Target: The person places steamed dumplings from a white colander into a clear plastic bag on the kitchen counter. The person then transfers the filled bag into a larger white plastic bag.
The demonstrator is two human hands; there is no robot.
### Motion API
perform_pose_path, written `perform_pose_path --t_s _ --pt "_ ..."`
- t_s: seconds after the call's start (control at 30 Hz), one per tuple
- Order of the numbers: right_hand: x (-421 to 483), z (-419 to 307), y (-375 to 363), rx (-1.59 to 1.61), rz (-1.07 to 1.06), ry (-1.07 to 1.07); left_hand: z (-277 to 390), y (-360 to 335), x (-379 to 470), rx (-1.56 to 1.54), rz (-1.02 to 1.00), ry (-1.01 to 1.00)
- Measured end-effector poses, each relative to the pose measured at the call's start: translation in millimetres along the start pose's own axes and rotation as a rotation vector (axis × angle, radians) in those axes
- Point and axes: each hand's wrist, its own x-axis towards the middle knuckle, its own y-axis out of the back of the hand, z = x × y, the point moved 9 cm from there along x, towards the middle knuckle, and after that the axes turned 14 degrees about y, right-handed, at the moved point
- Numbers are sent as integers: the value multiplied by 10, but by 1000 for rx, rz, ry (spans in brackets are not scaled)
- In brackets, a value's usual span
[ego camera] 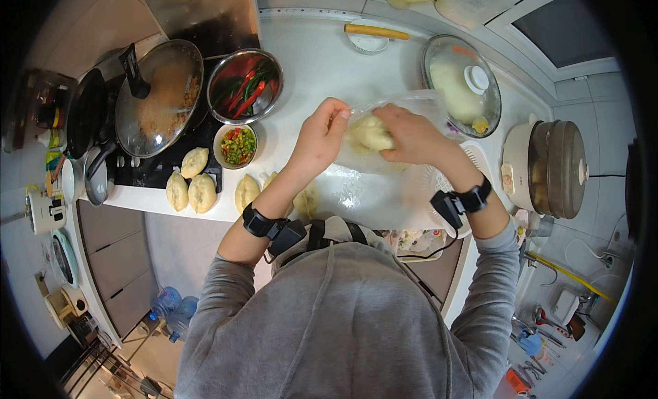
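Observation:
My left hand (320, 139) pinches the edge of a clear plastic bag (424, 102) between thumb and fingers. My right hand (415, 137) has its fingers curled round a pale yellow lump of dough (371, 133). Whether that lump sits inside the bag or on top of it I cannot tell. Both hands are above the white countertop (313, 44). Left of my left forearm, oval shaped dough pieces (248, 192) lie along the counter's front edge, some partly hidden by the arm. More such dough pieces (202, 193) are grouped beside the hob.
A lidded pan (159, 106), a steel bowl of chillies (216, 70) and a bowl of chopped peppers (238, 146) stand left. A rolling pin (378, 31) rests on a white dish at the back. Right are a glass-lidded bowl of dough (452, 80), a white basket (470, 155) and an electric steamer (519, 162).

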Motion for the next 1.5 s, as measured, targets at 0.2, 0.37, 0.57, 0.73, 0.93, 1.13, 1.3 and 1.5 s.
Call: perform_pose_path --t_s 0.2,0.37,0.57,0.73,0.93,1.13,1.3,1.5 --pt "319 39 -532 -60 -376 -26 -8 17 19 -33 -38 58" --pt "487 54 -562 -216 -384 115 15 -2 86 -126 -65 61" --pt "495 80 -642 -163 -397 128 -56 18 171 -194 -82 102" --pt "305 70 -657 -324 -233 207 -17 75 192 -208 -72 140" --pt "-403 273 -410 241 -225 -147 -54 160 209 -225 -77 219" --pt "-841 -94 -97 16 -345 -133 538 -1 156 -229 -80 1" --pt "-1033 -340 31 90 -338 -299 720 7 -136 50 -142 -25" --pt "-833 -753 -137 1 -439 -52 554 160 -474 96 -158 -21"
